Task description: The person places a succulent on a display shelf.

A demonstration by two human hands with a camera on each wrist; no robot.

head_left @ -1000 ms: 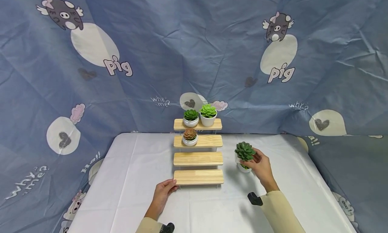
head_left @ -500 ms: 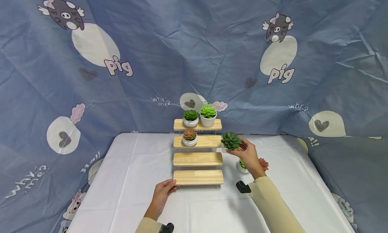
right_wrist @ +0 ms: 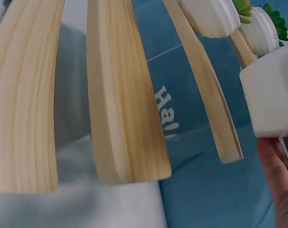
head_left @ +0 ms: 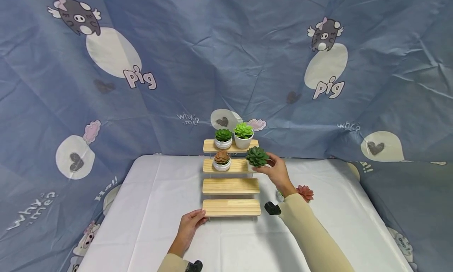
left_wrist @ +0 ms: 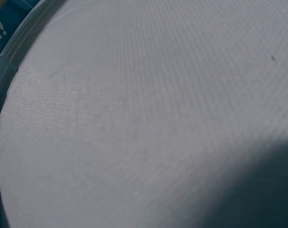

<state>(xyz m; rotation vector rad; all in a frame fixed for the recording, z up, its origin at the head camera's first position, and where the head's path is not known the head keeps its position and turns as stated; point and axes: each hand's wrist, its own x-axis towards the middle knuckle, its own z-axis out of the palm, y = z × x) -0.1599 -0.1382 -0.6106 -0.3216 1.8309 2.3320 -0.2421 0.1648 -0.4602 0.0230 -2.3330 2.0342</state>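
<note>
My right hand (head_left: 277, 171) grips a dark green potted succulent (head_left: 257, 156) at the right end of the second shelf from the top. In the right wrist view its square white pot (right_wrist: 272, 92) is held by my fingers (right_wrist: 275, 173), beside the end of a wooden board. My left hand (head_left: 190, 226) holds the left end of the lowest board of the tiered wooden shelf (head_left: 231, 208). A brown succulent (head_left: 222, 157) in a round white pot stands left on the second shelf. On the top board are a green succulent (head_left: 223, 135) and a bright green one (head_left: 243, 131).
A red succulent (head_left: 305, 193) stands on the white table (head_left: 162, 209) right of the shelf. Another small plant next to it is mostly hidden by my right forearm (head_left: 301, 221). Blue printed cloth (head_left: 170, 67) hangs behind the table. The left wrist view shows mainly white cloth (left_wrist: 134, 104).
My right hand has carried the dark green succulent leftward and away from me, from the table's right side to the second shelf. The red succulent has come into view. My left hand has stayed put.
</note>
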